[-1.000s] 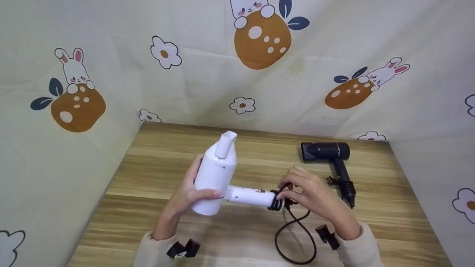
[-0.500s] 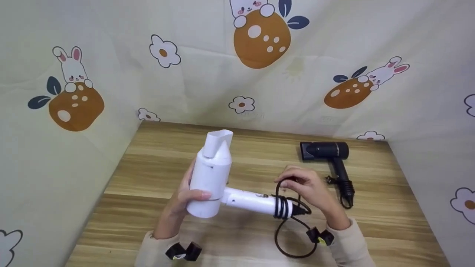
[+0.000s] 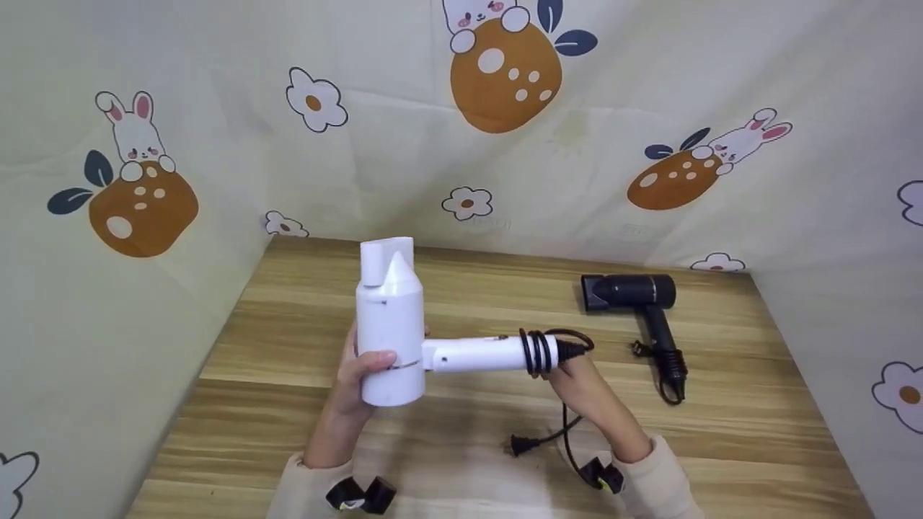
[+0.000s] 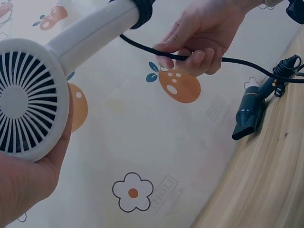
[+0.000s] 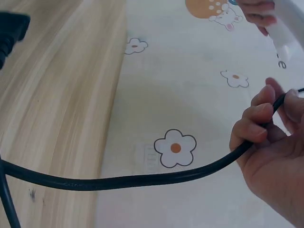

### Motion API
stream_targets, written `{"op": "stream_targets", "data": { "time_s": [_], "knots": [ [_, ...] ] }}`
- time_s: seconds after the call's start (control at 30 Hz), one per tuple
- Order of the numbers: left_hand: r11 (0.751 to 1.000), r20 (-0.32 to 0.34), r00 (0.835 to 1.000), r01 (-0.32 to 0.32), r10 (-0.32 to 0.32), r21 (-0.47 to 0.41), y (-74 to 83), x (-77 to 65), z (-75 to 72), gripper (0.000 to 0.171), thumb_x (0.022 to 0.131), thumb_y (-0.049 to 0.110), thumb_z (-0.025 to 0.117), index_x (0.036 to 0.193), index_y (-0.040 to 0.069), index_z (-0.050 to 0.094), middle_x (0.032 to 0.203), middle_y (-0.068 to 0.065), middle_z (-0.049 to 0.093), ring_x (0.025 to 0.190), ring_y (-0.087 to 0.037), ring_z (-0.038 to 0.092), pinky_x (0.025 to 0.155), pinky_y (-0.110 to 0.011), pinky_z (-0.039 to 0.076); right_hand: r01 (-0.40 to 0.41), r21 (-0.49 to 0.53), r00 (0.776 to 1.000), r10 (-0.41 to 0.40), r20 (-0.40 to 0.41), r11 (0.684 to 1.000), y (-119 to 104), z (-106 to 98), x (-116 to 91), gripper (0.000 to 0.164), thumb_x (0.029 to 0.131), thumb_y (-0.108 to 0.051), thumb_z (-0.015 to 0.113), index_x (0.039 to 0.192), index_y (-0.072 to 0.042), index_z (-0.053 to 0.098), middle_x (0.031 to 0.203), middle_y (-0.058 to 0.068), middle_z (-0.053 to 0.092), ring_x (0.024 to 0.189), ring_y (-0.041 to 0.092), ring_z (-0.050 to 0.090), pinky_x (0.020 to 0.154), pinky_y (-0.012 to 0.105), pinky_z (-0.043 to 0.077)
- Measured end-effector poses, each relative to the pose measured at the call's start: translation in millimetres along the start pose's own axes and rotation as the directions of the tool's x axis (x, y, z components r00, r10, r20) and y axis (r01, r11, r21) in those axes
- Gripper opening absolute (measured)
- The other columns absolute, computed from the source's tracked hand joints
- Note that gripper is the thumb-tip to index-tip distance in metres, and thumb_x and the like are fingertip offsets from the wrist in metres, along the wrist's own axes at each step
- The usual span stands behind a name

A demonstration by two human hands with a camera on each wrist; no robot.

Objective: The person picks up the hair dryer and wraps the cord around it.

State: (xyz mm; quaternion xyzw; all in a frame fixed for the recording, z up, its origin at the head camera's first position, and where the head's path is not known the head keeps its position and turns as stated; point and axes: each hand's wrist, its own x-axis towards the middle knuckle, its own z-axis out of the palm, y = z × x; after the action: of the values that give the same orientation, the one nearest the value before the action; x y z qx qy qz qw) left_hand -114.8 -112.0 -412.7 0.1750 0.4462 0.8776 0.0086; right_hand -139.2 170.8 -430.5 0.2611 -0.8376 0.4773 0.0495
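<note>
A white hair dryer [image 3: 393,324] is held up over the table, its nozzle pointing away and its handle [image 3: 476,355] out to the right. My left hand [image 3: 355,378] grips the barrel, thumb across the front; most of its fingers are hidden behind. In the left wrist view the round rear grille [image 4: 28,99] shows. Several turns of black cord [image 3: 535,352] circle the handle's end. Below that end my right hand [image 3: 580,389] pinches the cord between thumb and curled fingers, plain in the right wrist view. The cord's plug [image 3: 524,445] dangles free.
Toward the right rear of the wooden table [image 3: 303,310] lies a black hair dryer [image 3: 631,292], its cord wound round its handle. Patterned fabric [image 3: 389,158] encloses the back and sides. Black camera mounts sit on both wrists.
The white hair dryer has shifted left and turned, its handle now nearly level. My right hand has gone from above the handle's end to beneath it, and the plug has come into view.
</note>
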Motion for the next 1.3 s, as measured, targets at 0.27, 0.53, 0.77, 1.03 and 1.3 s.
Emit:
{"op": "stream_targets", "data": {
  "time_s": [0.27,0.53,0.77,1.03,1.3],
  "knots": [
    [0.998,-0.235,0.971,-0.044,0.052,0.041,-5.8,4.0,3.3,0.048,0.074,0.002,0.048,0.117,0.022,0.047,0.104,-0.003,0.059,0.093,-0.018,0.062,0.080,-0.031,0.051,-0.030,-0.166,0.999,0.022,-0.048,0.986,-11,13,-6,0.017,0.097,-0.012,0.046,0.090,-0.013,0.062,0.062,-0.008,0.045,0.054,0.000,0.038,0.048,0.020,0.038],
    [0.985,-0.363,0.928,-0.020,0.081,0.170,-10.1,6.8,8.3,0.056,0.074,0.001,0.051,0.126,0.020,0.041,0.104,-0.003,0.057,0.093,-0.016,0.057,0.080,-0.032,0.047,0.108,-0.373,0.985,-0.149,-0.083,0.921,-23,16,-8,0.010,0.093,-0.015,0.055,0.089,-0.009,0.062,0.061,-0.007,0.050,0.053,-0.001,0.041,0.048,0.017,0.040],
    [0.950,-0.348,0.927,-0.029,0.142,0.312,-9.6,5.6,10.1,0.060,0.071,-0.001,0.059,0.126,0.011,0.038,0.104,-0.005,0.056,0.094,-0.019,0.056,0.079,-0.035,0.050,0.180,-0.499,0.957,-0.268,-0.109,0.848,-28,8,-8,0.004,0.084,-0.009,0.066,0.087,-0.006,0.066,0.071,0.000,0.064,0.060,0.008,0.058,0.054,0.019,0.049],
    [0.864,-0.290,0.932,-0.044,0.216,0.502,-12.0,3.7,11.2,0.071,0.067,-0.002,0.068,0.130,0.000,0.035,0.107,-0.004,0.056,0.094,-0.019,0.057,0.081,-0.034,0.049,0.244,-0.570,0.935,-0.347,-0.077,0.784,-28,0,-5,0.009,0.077,-0.006,0.072,0.084,-0.008,0.066,0.074,0.001,0.065,0.064,0.011,0.061,0.055,0.023,0.050],
    [0.800,-0.185,0.958,-0.066,0.217,0.596,-13.2,2.3,11.4,0.076,0.064,0.000,0.076,0.129,0.002,0.037,0.111,-0.006,0.056,0.095,-0.021,0.057,0.080,-0.035,0.049,0.267,-0.631,0.930,-0.367,-0.031,0.729,-33,-10,-4,0.014,0.073,-0.014,0.076,0.077,-0.011,0.064,0.069,-0.002,0.063,0.057,0.008,0.054,0.046,0.020,0.042]
  ]
}}
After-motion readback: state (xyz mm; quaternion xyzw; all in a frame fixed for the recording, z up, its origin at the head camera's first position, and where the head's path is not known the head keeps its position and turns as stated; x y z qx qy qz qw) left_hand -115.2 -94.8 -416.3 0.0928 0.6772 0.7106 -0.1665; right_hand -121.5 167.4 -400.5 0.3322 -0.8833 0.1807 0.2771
